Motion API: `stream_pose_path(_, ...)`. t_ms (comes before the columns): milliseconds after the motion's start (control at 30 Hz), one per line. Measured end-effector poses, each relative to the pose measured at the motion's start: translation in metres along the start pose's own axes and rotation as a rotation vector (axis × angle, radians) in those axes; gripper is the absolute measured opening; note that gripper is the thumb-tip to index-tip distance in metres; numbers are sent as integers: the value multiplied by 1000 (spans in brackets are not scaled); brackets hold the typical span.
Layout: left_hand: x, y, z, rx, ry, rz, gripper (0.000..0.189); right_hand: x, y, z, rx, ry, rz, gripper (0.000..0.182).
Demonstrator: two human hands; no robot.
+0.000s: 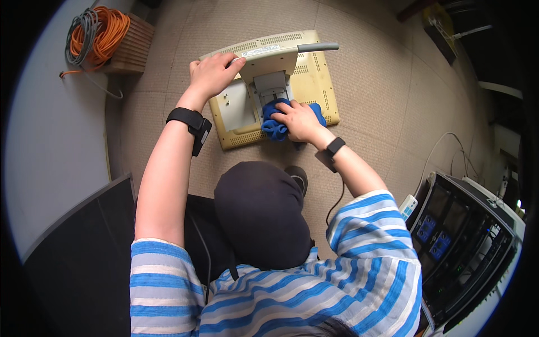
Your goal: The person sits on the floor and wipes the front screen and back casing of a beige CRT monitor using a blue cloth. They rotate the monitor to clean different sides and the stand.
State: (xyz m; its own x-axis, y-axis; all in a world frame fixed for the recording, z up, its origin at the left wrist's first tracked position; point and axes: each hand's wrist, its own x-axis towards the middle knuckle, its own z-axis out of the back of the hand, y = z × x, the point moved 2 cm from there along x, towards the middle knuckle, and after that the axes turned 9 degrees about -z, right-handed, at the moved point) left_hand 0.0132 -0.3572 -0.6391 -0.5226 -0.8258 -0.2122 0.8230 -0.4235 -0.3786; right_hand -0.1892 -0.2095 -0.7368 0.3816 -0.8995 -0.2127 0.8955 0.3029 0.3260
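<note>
A yellowed plastic monitor housing (pixel 313 82) with vent slots lies back side up on the floor in front of me. A raised bracket (pixel 269 63) stands on its back, and a grey handle bar (pixel 318 47) sticks out from the bracket's right end. My left hand (pixel 214 73) grips the bracket's left end, covering what is under the palm. Under my right hand (pixel 297 119) a crumpled blue cloth (pixel 276 128) is pressed against the housing below the bracket's hinge plate (pixel 270 84). To the left of the cloth is a pale recess (pixel 238 111) with small screws or posts.
Coiled orange cable (pixel 103 33) and grey cable (pixel 80 36) rest on a ribbed box (pixel 137 44) at upper left. A dark panel (pixel 88 252) stands at lower left. An equipment rack (pixel 459 236) is at right, with a white power strip (pixel 407 206) beside it. Carpet tiles (pixel 370 97) cover the floor.
</note>
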Motion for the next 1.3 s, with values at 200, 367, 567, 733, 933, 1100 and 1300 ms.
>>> stream_pose_path(200, 4, -4, 3, -1, -39, -4, 48, -29, -46, 55, 380, 162, -313, 46)
stream_pose_path(367, 2, -5, 0, -23, -39, -3, 46, 16, -79, 16, 262, -346, -511, 67)
stream_pose_path(567, -2, -5, 1, -17, -60, 2, 45, 46, -85, 1, -78, -203, -707, 76)
stream_pose_path(733, 3, -8, -4, -15, -66, -15, 45, 49, -152, 12, 85, -136, -986, 63)
stream_pose_path(933, -2, -8, -1, 21, -82, -26, 45, -20, -45, -21, -6, -309, -344, 67)
stream_pose_path(1100, 5, -15, 1, -26, -13, -8, 45, 33, -101, -1, 78, -375, -704, 61)
stream_pose_path(1300, -3, -5, -2, 15, -36, -16, 45, -16, -71, -15, 27, -260, -550, 71)
